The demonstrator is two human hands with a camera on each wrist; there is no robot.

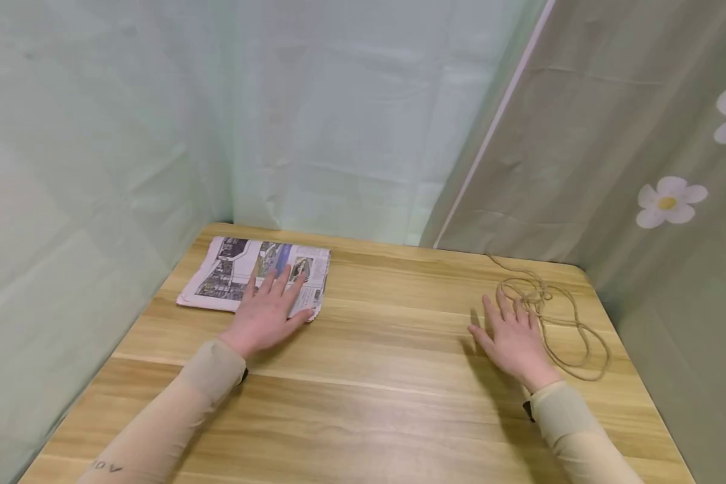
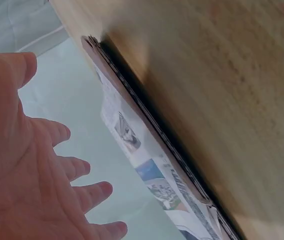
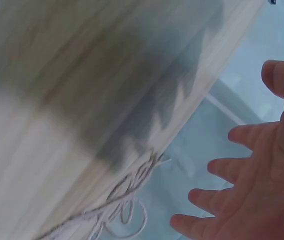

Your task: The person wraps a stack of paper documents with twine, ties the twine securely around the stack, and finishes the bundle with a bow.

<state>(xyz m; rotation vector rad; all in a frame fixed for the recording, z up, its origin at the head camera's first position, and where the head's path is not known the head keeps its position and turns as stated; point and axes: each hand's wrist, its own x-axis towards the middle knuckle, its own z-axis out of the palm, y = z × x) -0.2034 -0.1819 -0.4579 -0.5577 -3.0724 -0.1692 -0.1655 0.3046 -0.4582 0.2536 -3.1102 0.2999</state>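
Note:
A folded newspaper (image 1: pixel 218 275) with printed pictures lies at the far left of the wooden table. My left hand (image 1: pixel 265 316) hovers over its near right part, fingers spread and straight; the left wrist view shows a gap between the palm (image 2: pixel 27 165) and the newspaper (image 2: pixel 157 180). On the right, a loosely looped length of twine (image 1: pixel 581 329) lies on the tabletop. Beside and partly over its left loops is my right hand (image 1: pixel 517 343), fingers extended, holding nothing. In the right wrist view, the hand (image 3: pixel 262 175) is raised off the table, with the twine (image 3: pixel 127 195) below.
The wooden table (image 1: pixel 363 390) has a light grain and rounded far corners. Pale curtains (image 1: pixel 363 121) hang behind it and along the left side. A grey-brown curtain with white flowers (image 1: pixel 667 203) hangs at the right, close to the table's edge.

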